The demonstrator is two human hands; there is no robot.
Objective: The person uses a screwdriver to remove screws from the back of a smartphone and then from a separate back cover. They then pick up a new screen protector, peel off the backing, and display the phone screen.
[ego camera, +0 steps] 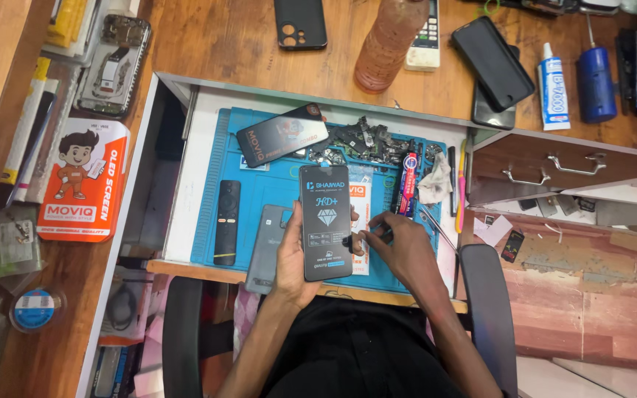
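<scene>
Two hands work over the blue work mat (274,193), which serves as the landmark here. The left hand (294,259) is clamped on one black phone screen panel (326,221), fingers wrapped behind it and thumb on its left edge, holding it upright above the mat's near edge. The right hand (399,254), just right of that panel, has thumb and forefinger pinched together on a small dark tab (349,241) at the panel's right edge. On the mat lie one black remote control (226,221) at its left side, one grey phone back (267,250) beside the remote and partly under the left hand, one black flat screen package (282,135) at the far left corner, one heap of small dark phone parts (366,140) along the far edge, one red-and-blue glue tube (408,184) and one crumpled white cloth (434,180) at the right side. Beyond the mat, on the wooden desk, stand one clear plastic bottle (390,40) and one black phone case (300,22). Left of the mat lies one orange-and-white screen box (82,180).
</scene>
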